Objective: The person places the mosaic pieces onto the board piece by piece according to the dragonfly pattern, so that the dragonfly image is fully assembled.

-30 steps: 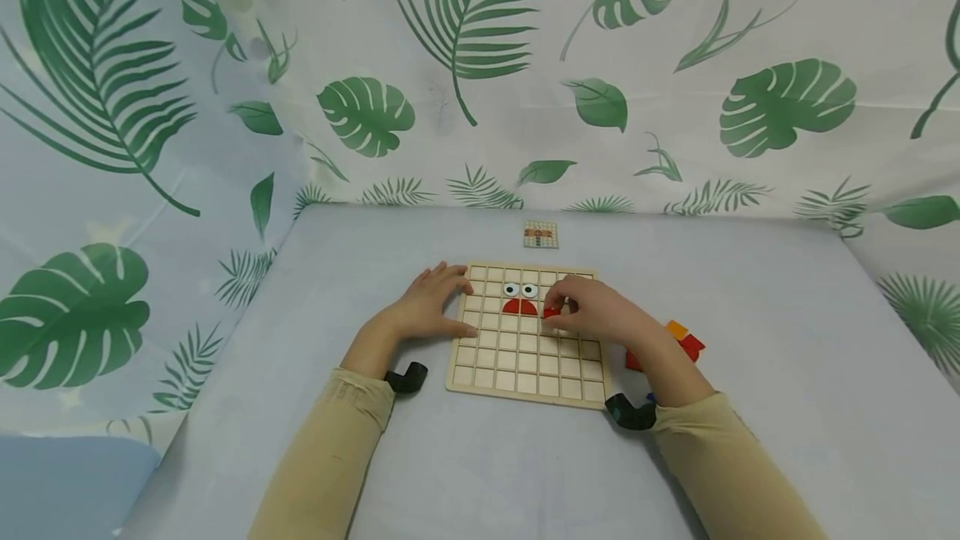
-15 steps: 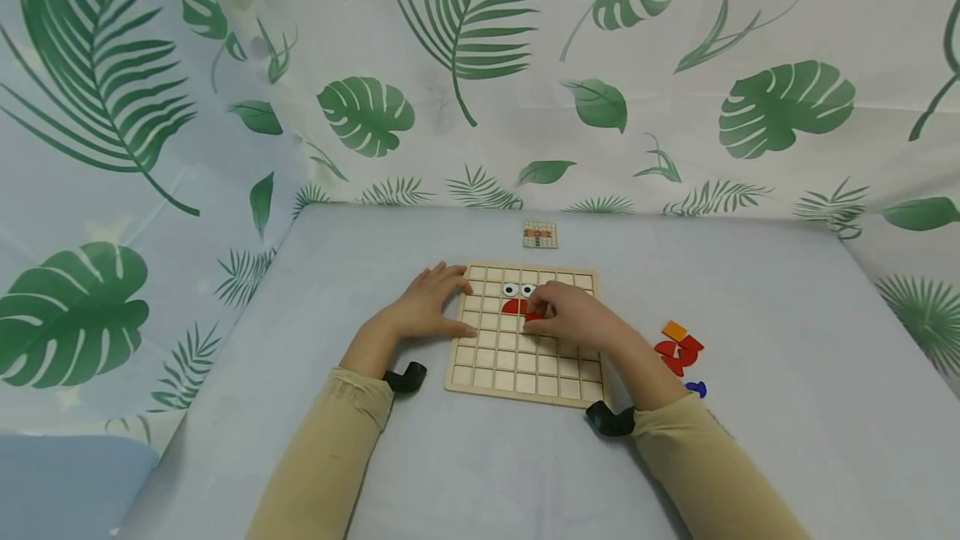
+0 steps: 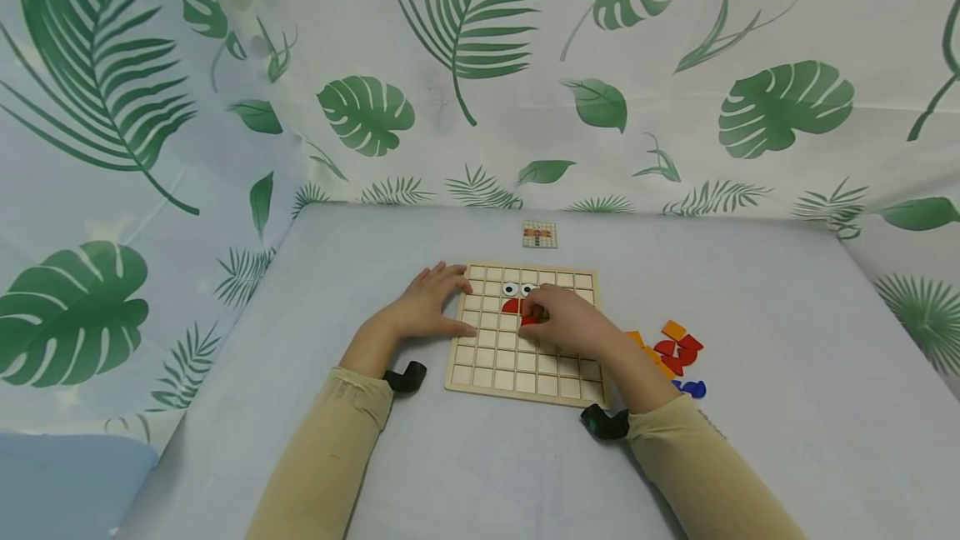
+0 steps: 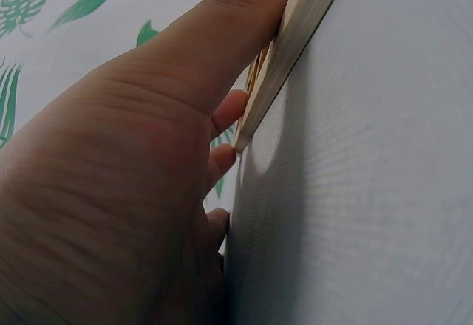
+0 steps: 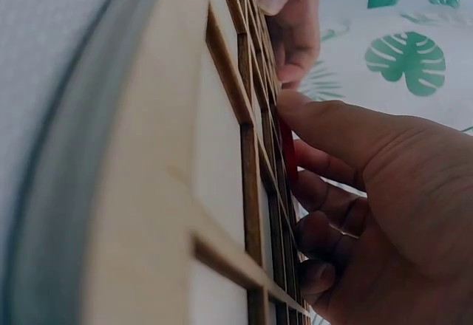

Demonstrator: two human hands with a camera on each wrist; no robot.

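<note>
Leafy cloth backs a wooden grid, left fingers spread, right fingers pinching a red piece.

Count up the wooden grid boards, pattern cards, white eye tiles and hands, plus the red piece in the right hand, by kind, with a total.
Wooden grid board: 1
Pattern card: 1
White eye tiles: 2
Red piece in the right hand: 1
Hands, that one and the left hand: 2
Total: 7

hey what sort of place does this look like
Probably an indoor play or puzzle corner: leaf-print fabric hangs behind a pale tabletop, and a gridded wooden board lies on it near loose coloured pieces.
</note>
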